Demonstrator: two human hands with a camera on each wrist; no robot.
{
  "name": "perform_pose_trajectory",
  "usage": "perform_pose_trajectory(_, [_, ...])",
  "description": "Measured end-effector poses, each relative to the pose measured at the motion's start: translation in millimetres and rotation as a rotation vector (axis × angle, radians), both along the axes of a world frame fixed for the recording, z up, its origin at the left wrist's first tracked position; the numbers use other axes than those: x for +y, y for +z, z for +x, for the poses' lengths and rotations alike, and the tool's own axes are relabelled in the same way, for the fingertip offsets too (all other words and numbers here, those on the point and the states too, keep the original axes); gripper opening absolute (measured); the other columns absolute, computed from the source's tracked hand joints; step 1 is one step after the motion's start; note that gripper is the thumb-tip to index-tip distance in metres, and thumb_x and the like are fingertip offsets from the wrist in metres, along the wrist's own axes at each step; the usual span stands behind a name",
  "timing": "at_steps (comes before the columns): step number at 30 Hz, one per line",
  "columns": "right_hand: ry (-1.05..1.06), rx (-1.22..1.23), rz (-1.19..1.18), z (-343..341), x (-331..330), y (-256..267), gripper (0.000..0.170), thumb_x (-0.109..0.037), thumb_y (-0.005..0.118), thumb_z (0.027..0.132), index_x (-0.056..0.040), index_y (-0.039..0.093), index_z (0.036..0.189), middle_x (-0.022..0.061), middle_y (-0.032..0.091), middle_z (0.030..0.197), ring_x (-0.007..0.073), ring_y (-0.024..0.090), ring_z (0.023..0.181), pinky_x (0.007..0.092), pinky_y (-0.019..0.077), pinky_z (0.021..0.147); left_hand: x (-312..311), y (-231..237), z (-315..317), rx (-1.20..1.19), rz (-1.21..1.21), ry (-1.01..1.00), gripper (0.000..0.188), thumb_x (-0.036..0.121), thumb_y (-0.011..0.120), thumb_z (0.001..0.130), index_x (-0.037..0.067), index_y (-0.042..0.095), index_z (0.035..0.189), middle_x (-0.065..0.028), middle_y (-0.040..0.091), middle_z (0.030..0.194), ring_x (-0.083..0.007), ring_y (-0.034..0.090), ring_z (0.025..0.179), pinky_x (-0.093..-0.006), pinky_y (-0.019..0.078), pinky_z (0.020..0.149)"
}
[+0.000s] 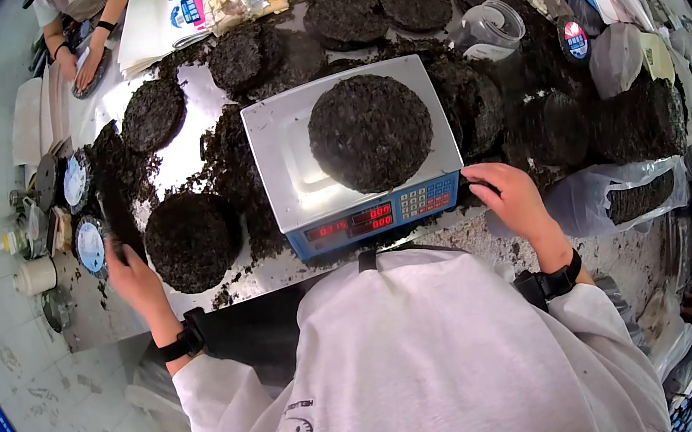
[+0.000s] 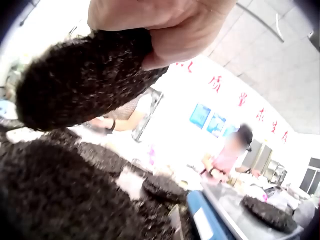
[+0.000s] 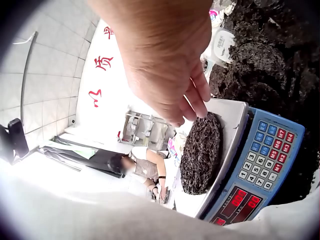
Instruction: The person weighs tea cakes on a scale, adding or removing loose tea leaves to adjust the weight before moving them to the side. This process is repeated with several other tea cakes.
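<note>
The left hand [image 2: 170, 22] grips a dark disc [image 2: 82, 80].

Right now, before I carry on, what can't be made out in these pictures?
- Left wrist: upper rim of the dark pressed cake in the left hand, covered by that hand.
- Left wrist: full outline of the nearest cake, cut off by the frame edges.
- Right wrist: lowest display window of the blue scale, partly behind white fabric.
- Head: underside of the cake on the scale, hidden by its upper face.

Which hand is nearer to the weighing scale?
Right. The right hand is by the scale, at its near right corner; the left hand holds a dark disc farther left.
</note>
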State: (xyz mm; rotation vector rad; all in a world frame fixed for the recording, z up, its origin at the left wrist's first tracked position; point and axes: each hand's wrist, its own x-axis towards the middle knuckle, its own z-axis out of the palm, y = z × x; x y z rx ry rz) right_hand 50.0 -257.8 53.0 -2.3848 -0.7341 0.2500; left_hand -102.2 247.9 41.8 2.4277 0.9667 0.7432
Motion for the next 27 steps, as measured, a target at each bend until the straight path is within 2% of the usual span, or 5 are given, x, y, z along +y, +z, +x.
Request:
perform_pose_trajectory(2, [-0.084,0.055,0.029,1,-2,-3,0.024,-0.010,0.062,0.080,-0.0049,0.063,0.103,0.0112,0.065,0.098,0.0281,0.061,0.090,0.0339,0.0485,0.078,-36,21,21,-0.449,-0.347,-0.047,0.029,0.011,0.050,0.092,-0.005,0.053,0.115,-0.0187,0.062,0.104,-0.0259,0.058,0.093,-0.0343,0.0435,0.085])
perform_pose_trajectory(4, [-0.122,0.049,0.028,4,-14,-20,0.024,-0.009,0.061,0.080,-0.0048,0.063,0.104,0.0113,0.065,0.098,0.0274,0.062,0.089,0.0335,0.0487,0.077,-67,6,36,-0.021,0.464,-0.058,0.034,0.020,0.052,0.092,-0.006,0.055,0.114,-0.0180,0.061,0.102,-0.0272,0.057,0.091,-0.0378,0.0430,0.084])
perform_pose_trajectory(6, [-0.204,0.033,0.007,8,-29,-29,0.023,-0.009,0.060,0.082,-0.0044,0.063,0.105,0.0112,0.065,0.097,0.0241,0.064,0.085,0.0315,0.0496,0.075,-154,39,78,-0.157,-0.298,-0.076,0.028,0.007,0.050,0.088,-0.003,0.056,0.114,-0.0178,0.060,0.111,-0.0299,0.057,0.102,-0.0391,0.0418,0.092])
perform_pose_trajectory(11, [-0.421,0.086,0.016,24,-97,-81,0.024,-0.010,0.060,0.084,-0.0036,0.062,0.107,0.0114,0.066,0.099,0.0212,0.065,0.083,0.0294,0.0505,0.074,-249,-32,132,0.227,0.290,-1.078,0.066,0.015,0.072,0.069,0.008,0.047,0.130,-0.0141,0.041,0.138,-0.0277,0.035,0.131,-0.0413,0.0269,0.109])
perform_pose_trajectory(27, [-0.726,0.160,-0.190,161,-90,-180,0.065,-0.026,0.074,0.072,-0.0010,0.046,0.125,0.0187,0.057,0.119,0.0333,0.057,0.105,0.0392,0.0459,0.088,-192,43,73,-0.068,0.247,-0.468,0.056,0.003,0.063,0.077,-0.001,0.043,0.129,-0.0184,0.041,0.136,-0.0357,0.038,0.127,-0.0414,0.0300,0.105])
